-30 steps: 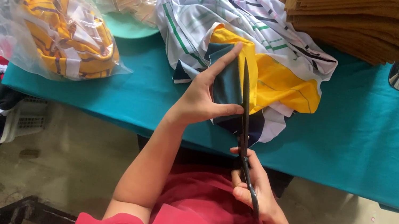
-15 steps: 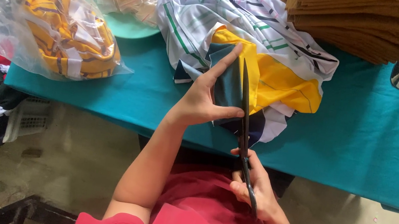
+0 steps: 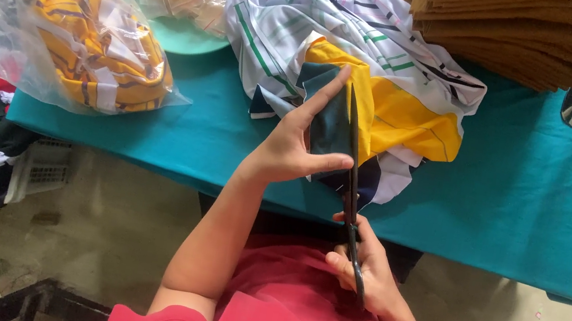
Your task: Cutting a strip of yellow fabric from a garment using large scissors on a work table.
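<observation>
Two hands [image 3: 296,147], one pair of scissors [image 3: 351,187], two plastic bags [image 3: 88,50] (both filled).

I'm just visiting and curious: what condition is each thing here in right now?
Left hand: holds the dark fabric piece flat.
Right hand: grips scissors, blades along the fabric.
Striped garment: crumpled on the teal table.
Plastic bag: stuffed with yellow cloth.
Brown fabric: stacked.

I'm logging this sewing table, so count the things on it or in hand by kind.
Scissors: 1
Clear plastic bags: 2
Garment heap: 1
Dark fabric piece: 1
Brown cloth stack: 1
Green plate: 1
Total: 7
</observation>
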